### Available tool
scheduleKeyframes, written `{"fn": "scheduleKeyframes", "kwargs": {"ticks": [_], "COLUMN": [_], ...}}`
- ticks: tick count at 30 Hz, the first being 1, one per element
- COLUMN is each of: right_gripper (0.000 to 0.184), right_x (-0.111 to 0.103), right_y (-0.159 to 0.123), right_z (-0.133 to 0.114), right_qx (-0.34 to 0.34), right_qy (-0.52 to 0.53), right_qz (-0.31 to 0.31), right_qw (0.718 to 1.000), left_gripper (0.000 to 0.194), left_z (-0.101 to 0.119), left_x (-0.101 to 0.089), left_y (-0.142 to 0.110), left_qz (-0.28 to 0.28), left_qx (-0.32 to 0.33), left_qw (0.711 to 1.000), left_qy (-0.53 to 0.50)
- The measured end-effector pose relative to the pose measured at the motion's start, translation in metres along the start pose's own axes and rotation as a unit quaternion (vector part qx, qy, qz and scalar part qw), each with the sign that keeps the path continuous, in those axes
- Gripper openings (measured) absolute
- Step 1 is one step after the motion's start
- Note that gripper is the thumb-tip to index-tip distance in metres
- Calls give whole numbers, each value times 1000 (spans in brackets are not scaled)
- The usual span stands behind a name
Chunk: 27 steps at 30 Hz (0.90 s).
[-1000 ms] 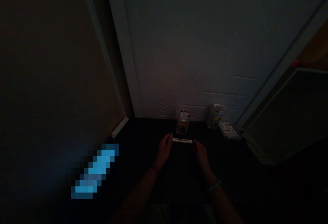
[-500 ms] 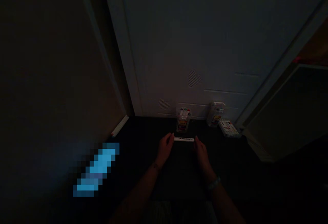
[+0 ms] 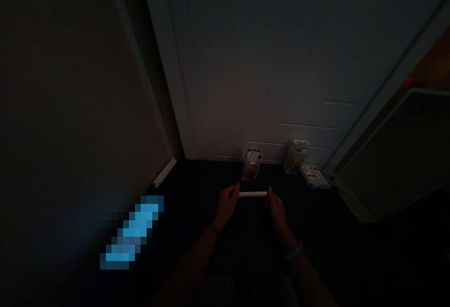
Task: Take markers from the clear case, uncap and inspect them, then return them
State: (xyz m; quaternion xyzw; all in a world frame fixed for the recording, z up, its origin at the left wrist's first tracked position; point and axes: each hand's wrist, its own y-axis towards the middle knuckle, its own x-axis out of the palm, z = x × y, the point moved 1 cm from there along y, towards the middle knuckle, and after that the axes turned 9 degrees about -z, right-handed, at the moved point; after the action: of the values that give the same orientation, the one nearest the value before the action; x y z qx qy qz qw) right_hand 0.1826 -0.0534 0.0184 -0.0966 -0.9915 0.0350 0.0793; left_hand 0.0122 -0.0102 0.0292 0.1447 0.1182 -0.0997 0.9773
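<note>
Left hand [image 3: 227, 203] and right hand [image 3: 276, 207] pinch 1 marker [image 3: 253, 194] by its ends; tabletop [image 3: 249, 236] stretches to its 6 o'clock edge.

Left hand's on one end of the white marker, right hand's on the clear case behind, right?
No: the head view shows the right hand at the other end of the white marker, not on the clear case. The left hand is as stated.
</note>
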Motion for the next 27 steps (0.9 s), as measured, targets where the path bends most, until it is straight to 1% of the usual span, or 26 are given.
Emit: {"fn": "scheduleKeyframes", "kwargs": {"ticks": [3, 8, 13, 19, 24, 27], "right_gripper": [46, 45, 45, 46, 48, 48], "right_x": [0, 0, -1, 1, -1, -2], "right_y": [-1, -2, 0, 0, 1, 3], "right_z": [-1, -3, 0, -1, -1, 1], "right_qx": [-12, -15, 1, -20, -4, -9], "right_qy": [-16, -24, -30, -33, -44, -43], "right_qz": [4, 5, 8, -6, 8, 11], "right_qw": [1000, 1000, 1000, 999, 999, 999], "left_gripper": [37, 32, 30, 28, 26, 26], "left_z": [-1, -5, -4, 5, 8, 9], "left_x": [0, 1, 1, -1, 3, 4], "left_y": [1, 2, 1, 0, 0, -1], "left_qz": [13, 54, 21, -4, -33, -46], "left_qx": [5, -16, 1, 31, 25, 22], "left_qw": [1000, 998, 1000, 999, 999, 999], "left_qy": [-15, -26, -12, -8, -5, -1]}}
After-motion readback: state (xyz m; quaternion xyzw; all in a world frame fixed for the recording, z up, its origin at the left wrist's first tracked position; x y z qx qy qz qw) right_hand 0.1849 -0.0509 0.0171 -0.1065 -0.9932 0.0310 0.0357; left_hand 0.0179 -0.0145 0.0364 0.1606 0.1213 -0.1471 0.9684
